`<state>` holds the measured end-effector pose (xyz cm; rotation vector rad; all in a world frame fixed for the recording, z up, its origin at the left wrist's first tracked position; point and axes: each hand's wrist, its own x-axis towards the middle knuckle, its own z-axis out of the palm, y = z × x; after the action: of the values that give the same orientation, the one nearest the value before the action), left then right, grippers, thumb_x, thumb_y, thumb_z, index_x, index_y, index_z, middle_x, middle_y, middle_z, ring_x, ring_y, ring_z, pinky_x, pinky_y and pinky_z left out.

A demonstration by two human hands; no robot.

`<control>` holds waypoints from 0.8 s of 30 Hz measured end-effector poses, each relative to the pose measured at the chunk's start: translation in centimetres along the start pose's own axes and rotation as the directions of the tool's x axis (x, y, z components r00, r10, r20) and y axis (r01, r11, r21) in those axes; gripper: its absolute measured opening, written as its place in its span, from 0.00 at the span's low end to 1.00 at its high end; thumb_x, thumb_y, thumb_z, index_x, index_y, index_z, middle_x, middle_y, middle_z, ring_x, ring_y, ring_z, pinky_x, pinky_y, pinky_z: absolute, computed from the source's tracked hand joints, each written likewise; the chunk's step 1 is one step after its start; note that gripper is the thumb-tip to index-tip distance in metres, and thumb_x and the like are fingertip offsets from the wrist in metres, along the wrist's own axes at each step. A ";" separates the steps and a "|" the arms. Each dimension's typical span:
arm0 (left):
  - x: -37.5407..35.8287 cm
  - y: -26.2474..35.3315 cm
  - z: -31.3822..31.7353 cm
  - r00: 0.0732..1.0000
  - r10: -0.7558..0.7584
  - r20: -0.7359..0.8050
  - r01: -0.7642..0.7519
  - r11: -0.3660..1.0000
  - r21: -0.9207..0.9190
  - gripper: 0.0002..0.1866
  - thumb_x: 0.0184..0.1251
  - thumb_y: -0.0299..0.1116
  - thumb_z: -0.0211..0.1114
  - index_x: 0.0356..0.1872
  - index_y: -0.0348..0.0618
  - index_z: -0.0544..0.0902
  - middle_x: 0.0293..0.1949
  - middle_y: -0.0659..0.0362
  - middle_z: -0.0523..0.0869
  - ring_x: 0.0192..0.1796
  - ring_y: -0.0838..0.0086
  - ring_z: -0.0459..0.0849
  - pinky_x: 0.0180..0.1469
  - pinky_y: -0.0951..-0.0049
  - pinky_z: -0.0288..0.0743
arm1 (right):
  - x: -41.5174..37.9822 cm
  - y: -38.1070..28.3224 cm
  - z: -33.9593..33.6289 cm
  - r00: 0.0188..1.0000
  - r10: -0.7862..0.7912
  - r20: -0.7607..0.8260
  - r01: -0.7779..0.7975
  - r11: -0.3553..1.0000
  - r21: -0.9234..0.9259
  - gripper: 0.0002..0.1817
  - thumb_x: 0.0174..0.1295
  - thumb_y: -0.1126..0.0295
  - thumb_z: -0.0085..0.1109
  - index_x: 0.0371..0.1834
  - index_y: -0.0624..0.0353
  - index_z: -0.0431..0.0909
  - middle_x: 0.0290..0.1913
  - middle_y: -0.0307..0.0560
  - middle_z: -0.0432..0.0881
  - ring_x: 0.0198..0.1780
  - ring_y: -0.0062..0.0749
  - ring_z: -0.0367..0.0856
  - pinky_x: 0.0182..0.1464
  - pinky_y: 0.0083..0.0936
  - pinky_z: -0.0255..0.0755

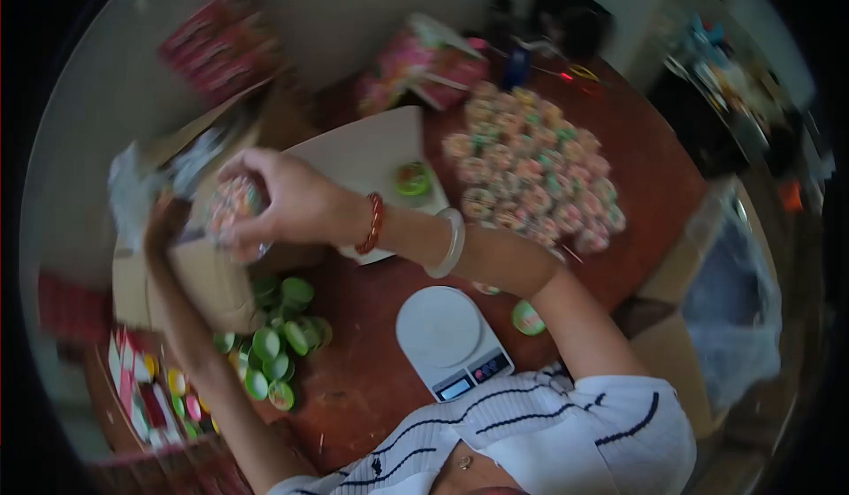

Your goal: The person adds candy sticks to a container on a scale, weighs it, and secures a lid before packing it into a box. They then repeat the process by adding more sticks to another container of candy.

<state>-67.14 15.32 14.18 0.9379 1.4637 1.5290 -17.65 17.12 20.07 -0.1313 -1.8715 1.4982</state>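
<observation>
Red-brown table (371,389), cluttered, fisheye head view, motion blur on the left. Right hand (287,199) reaches across the body, fingers curled around a small round tub (232,207) with a patterned top, so it is closed on the tub. Left hand (168,221) sits just left of that grip, blurred; it seems to touch the tub's side or a wrapper, but whether its fingers are spread or pinching I cannot tell. Tub is held in the air above a cardboard box (208,287), not resting on anything.

Below the grip: a pile of green lids (279,345) on the table. Right of the grip: a pale board (371,154) with 1 tub on it, then a large cluster of filled tubs (531,172). Nearer the body, a white scale (447,336), empty pan.

Step, as judged: handling 1 tub between both hands, likely closing or checking it. Next move probably needs a steady hold and a clear spot to set it down.
</observation>
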 end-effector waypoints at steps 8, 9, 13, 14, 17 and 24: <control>-3.3 -1.2 -1.2 0.998 0.035 -0.059 -0.047 0.978 -0.204 0.11 0.75 0.34 0.67 0.53 0.42 0.83 0.43 0.57 0.88 0.45 0.66 0.91 0.46 0.61 0.89 | 19.0 12.5 14.6 0.952 0.281 0.125 -0.276 0.960 -0.055 0.42 0.57 0.69 0.80 0.69 0.71 0.62 0.51 0.50 0.83 0.56 0.31 0.83 0.56 0.30 0.81; -3.4 -0.6 -0.5 0.987 0.025 -0.161 -0.062 0.973 -0.223 0.13 0.77 0.31 0.65 0.58 0.41 0.80 0.50 0.53 0.88 0.49 0.63 0.90 0.49 0.60 0.89 | 19.6 13.0 14.8 0.947 0.297 0.121 -0.272 0.944 -0.188 0.44 0.56 0.68 0.81 0.69 0.74 0.61 0.51 0.50 0.84 0.55 0.31 0.84 0.56 0.30 0.82; -2.7 -0.9 -0.3 0.903 0.155 -0.401 -0.278 0.922 -0.269 0.16 0.81 0.28 0.63 0.64 0.38 0.75 0.49 0.51 0.87 0.52 0.58 0.90 0.53 0.62 0.89 | 23.5 17.9 14.7 0.935 0.346 0.072 -0.250 0.792 -0.556 0.50 0.46 0.57 0.89 0.67 0.76 0.69 0.55 0.57 0.85 0.57 0.39 0.85 0.63 0.34 0.79; -3.1 -0.3 0.3 0.872 0.215 -0.440 -0.358 0.893 -0.273 0.16 0.81 0.27 0.63 0.64 0.37 0.75 0.47 0.52 0.86 0.50 0.59 0.90 0.53 0.62 0.89 | 23.8 18.4 14.2 0.922 0.380 0.072 -0.269 0.763 -0.587 0.51 0.44 0.56 0.90 0.66 0.75 0.72 0.57 0.58 0.85 0.58 0.41 0.85 0.65 0.35 0.78; -3.1 0.9 1.5 0.848 0.321 -0.421 -0.449 0.858 -0.250 0.17 0.83 0.33 0.61 0.65 0.38 0.77 0.52 0.48 0.89 0.48 0.62 0.90 0.51 0.63 0.88 | 23.7 17.2 13.5 0.910 0.395 0.126 -0.256 0.774 -0.579 0.50 0.42 0.56 0.91 0.66 0.73 0.75 0.62 0.59 0.84 0.63 0.42 0.83 0.68 0.35 0.75; -4.8 2.1 6.5 0.892 0.290 -0.348 -0.333 0.940 -0.071 0.21 0.81 0.36 0.63 0.69 0.39 0.79 0.58 0.52 0.91 0.53 0.68 0.89 0.56 0.67 0.84 | 25.1 18.4 13.9 0.953 0.298 0.052 -0.248 0.867 -0.432 0.47 0.40 0.55 0.92 0.65 0.62 0.79 0.59 0.50 0.88 0.59 0.38 0.87 0.64 0.35 0.78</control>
<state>-59.39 13.56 16.70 0.9002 1.4699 2.0789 -50.59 24.18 14.71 -0.5436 -2.3311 1.2736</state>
